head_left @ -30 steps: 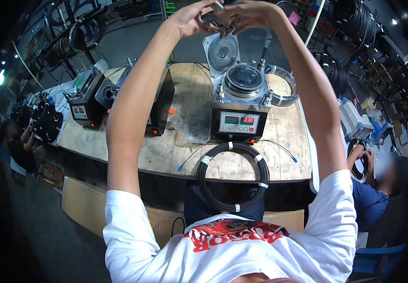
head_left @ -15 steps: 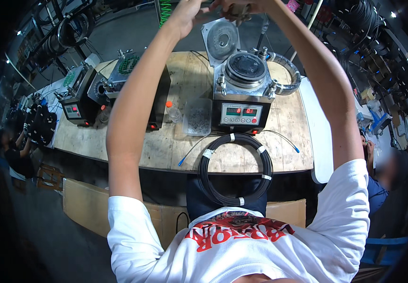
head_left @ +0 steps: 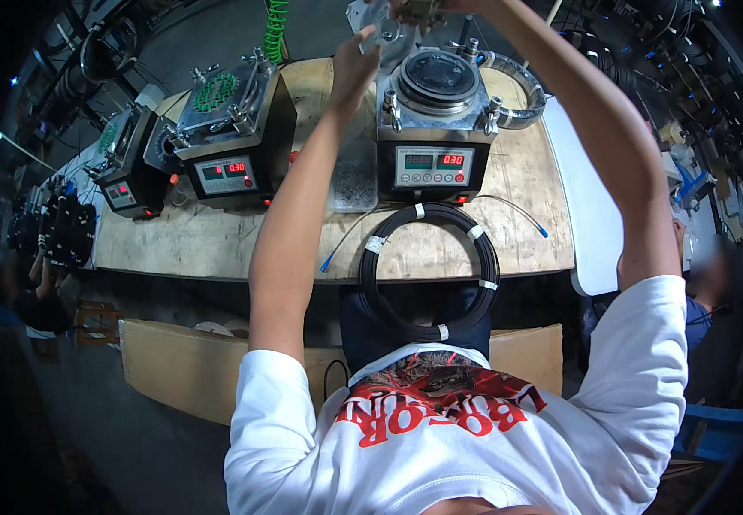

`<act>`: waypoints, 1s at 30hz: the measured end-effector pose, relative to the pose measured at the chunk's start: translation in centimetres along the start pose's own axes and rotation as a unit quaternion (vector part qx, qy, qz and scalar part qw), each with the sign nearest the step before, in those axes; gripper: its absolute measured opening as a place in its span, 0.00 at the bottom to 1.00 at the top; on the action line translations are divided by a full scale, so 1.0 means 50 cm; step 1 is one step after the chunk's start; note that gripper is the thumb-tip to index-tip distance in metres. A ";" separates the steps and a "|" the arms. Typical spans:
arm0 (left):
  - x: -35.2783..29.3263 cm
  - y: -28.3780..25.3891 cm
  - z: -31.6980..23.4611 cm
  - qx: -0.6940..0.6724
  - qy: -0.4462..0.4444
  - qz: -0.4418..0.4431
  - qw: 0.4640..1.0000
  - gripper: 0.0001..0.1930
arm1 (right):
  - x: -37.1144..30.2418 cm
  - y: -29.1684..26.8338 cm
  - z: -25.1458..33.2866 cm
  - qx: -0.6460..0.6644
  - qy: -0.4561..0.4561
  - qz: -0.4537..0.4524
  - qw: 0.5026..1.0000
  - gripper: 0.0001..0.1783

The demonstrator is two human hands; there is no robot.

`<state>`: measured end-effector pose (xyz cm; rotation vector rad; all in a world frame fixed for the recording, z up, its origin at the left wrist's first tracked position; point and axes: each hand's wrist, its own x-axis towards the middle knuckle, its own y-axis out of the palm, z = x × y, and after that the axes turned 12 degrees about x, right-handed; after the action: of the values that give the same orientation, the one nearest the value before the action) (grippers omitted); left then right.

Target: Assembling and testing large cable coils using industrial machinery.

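Plywood tabletop (head_left: 243, 245) above dark floor (head_left: 174, 421) carries three machines (head_left: 433, 129); fingers of left hand (head_left: 357, 64) and right hand (head_left: 466, 5): spread and grip unclear.

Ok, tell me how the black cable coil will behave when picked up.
The black cable coil should keep its ring shape, since white bands bind it at several spots. The blue-tipped ends will probably trail and flex, as they curve loosely over the table.

The desk (head_left: 200, 245) is scuffed matt wood, the machine plate (head_left: 436, 127) shiny metal, the coiled cable (head_left: 370, 279) smooth plastic, the shirt (head_left: 509, 459) matt cloth
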<state>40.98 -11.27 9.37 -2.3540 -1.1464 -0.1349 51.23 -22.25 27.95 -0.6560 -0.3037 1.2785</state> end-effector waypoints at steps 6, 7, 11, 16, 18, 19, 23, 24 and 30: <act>-0.022 0.014 0.015 0.019 0.052 -0.060 0.997 0.26 | 0.002 0.045 -0.043 -0.035 -0.037 -0.090 0.995 0.15; -0.021 0.015 0.023 0.023 0.050 -0.062 0.997 0.26 | 0.017 0.061 -0.052 -0.029 -0.064 -0.113 0.991 0.15; -0.034 0.029 0.017 0.065 0.140 -0.150 0.977 0.25 | -0.017 0.052 -0.031 -0.070 -0.058 -0.091 0.992 0.16; 0.010 0.038 0.036 0.017 0.202 -0.093 0.975 0.25 | -0.028 -0.049 -0.038 -0.331 -0.097 -0.015 0.938 0.16; 0.002 -0.031 0.064 0.087 0.122 0.004 0.989 0.29 | -0.014 -0.021 -0.022 -0.517 -0.177 0.079 0.834 0.16; -0.026 -0.106 0.108 0.120 0.089 0.008 0.989 0.29 | -0.008 0.036 0.017 -0.298 -0.121 0.048 0.946 0.16; -0.009 -0.058 -0.014 0.016 0.034 0.122 0.992 0.28 | -0.083 -0.086 0.019 -0.085 0.058 -0.027 0.994 0.18; -0.009 -0.053 -0.019 0.007 0.024 0.126 0.992 0.28 | -0.095 -0.090 0.022 -0.056 0.079 -0.042 0.994 0.18; -0.012 -0.085 0.056 0.000 0.042 0.062 0.997 0.28 | -0.029 -0.046 0.010 -0.052 0.064 -0.012 0.997 0.16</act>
<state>37.00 -8.18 8.47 -2.3874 -0.9589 -0.1872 52.34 -23.80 29.93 -0.8165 -0.2725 1.1967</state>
